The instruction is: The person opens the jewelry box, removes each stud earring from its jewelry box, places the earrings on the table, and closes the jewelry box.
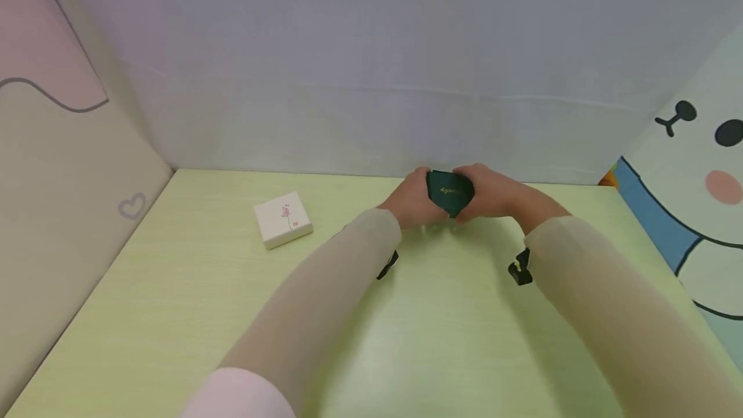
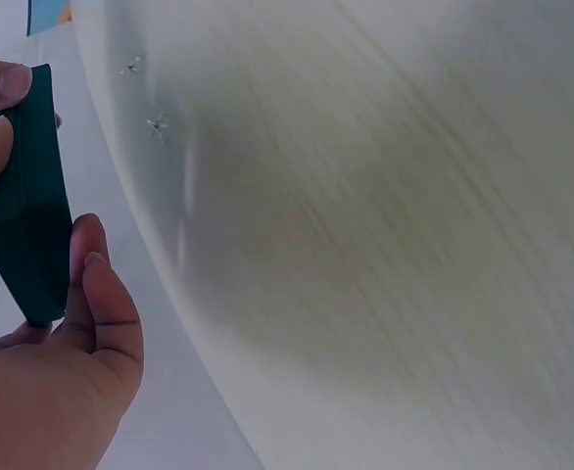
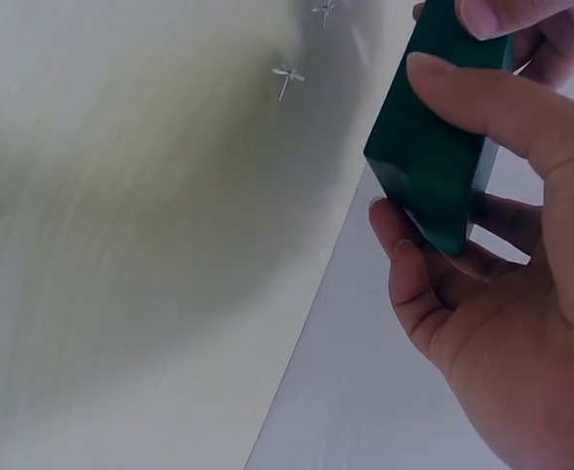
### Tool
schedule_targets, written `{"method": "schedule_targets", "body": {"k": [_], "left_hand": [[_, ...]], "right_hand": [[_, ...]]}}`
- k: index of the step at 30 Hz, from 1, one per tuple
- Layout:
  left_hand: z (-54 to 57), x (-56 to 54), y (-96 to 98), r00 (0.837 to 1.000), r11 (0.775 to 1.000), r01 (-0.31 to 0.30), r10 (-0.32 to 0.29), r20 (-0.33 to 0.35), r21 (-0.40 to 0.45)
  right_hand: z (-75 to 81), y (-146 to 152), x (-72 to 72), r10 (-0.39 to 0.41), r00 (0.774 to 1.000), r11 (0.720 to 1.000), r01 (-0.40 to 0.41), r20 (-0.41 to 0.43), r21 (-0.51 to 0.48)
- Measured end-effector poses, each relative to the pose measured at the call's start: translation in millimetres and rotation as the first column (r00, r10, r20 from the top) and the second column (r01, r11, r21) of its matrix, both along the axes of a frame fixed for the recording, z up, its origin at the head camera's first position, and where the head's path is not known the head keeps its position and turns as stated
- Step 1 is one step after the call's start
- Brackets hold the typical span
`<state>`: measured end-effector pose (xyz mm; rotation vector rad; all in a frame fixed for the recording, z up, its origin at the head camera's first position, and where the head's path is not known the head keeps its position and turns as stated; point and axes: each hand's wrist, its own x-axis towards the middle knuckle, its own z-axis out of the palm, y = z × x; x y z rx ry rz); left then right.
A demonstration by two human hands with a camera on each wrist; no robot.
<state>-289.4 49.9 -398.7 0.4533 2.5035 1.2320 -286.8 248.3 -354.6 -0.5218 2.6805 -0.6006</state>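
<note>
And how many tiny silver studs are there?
2: a left stud and a right stud, both on the table near the green box; more could be hidden.

A white box [image 1: 283,220] with a flower print lies on the pale desk [image 1: 174,315], left of the hands [image 1: 412,201] [image 1: 491,193]. Beyond them rises a whitish backdrop [image 1: 371,50]; to their right, a cartoon-face panel [image 1: 699,157].
</note>
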Motion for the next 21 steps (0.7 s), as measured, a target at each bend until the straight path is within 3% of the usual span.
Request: {"method": "schedule_targets", "body": {"k": [7,14,21], "left_hand": [[-27.9,-9.3,8.2,0.998,0.998,-0.045,0.043,-0.041,-0.043],[-37.1,-8.5,13.4,0.991,0.996,-0.051,0.042,-0.129,-0.071],[-47.0,-4.2,17.8,0.992,0.989,-0.072,0.058,-0.113,-0.125]], "right_hand": [[-5.2,-12,-6.2,-0.039,0.999,0.992,0.035,0.027,0.123],[-14.3,-14,-14.4,-0.05,0.999,0.989,0.048,0.015,0.138],[-26.0,-11,-18.2,-0.029,0.999,0.991,0.027,0.019,0.135]]}}
